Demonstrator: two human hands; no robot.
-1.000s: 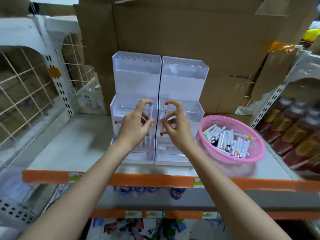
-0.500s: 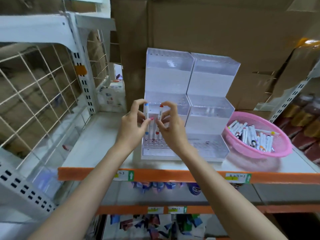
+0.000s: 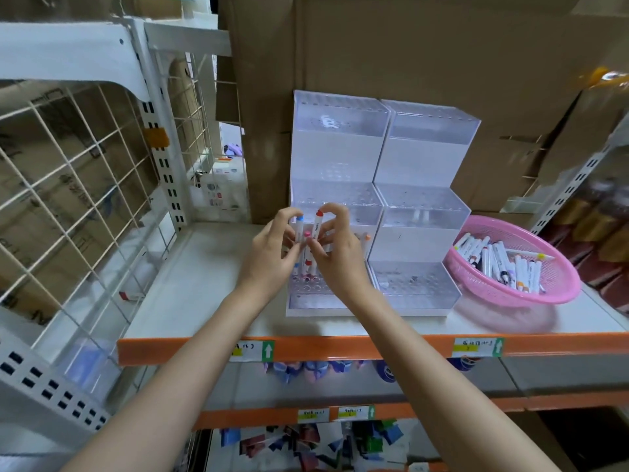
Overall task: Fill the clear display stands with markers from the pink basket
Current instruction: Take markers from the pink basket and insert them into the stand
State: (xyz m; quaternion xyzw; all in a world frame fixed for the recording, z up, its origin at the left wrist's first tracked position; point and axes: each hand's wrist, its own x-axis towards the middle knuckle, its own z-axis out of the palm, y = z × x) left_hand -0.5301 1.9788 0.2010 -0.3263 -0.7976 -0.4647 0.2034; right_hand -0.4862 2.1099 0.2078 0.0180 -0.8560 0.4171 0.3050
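On the shelf (image 3: 190, 287), the left hand (image 3: 272, 257) pinches a blue-capped marker (image 3: 299, 229) and the right hand (image 3: 342, 258) a red-capped marker (image 3: 318, 226), both upright over the left stand (image 3: 335, 148)'s bottom tier, perhaps already in holes. The pink basket (image 3: 563, 289) of markers (image 3: 500, 260) sits on the right.

Left hand (image 3: 272, 250) and right hand (image 3: 337, 253) cover much of the lower tier of the left stand (image 3: 335, 158). Blue-capped marker (image 3: 298, 229) and red-capped marker (image 3: 317, 228) partly hidden; whether their lower ends sit in holes cannot be told. Print on markers (image 3: 500, 260) in basket (image 3: 561, 287) too small to read. Shelf labels (image 3: 476, 347) unreadable. Bottles (image 3: 609, 233) at right blurred, cut by the edge. Packets (image 3: 306, 437) on lower shelf blurred
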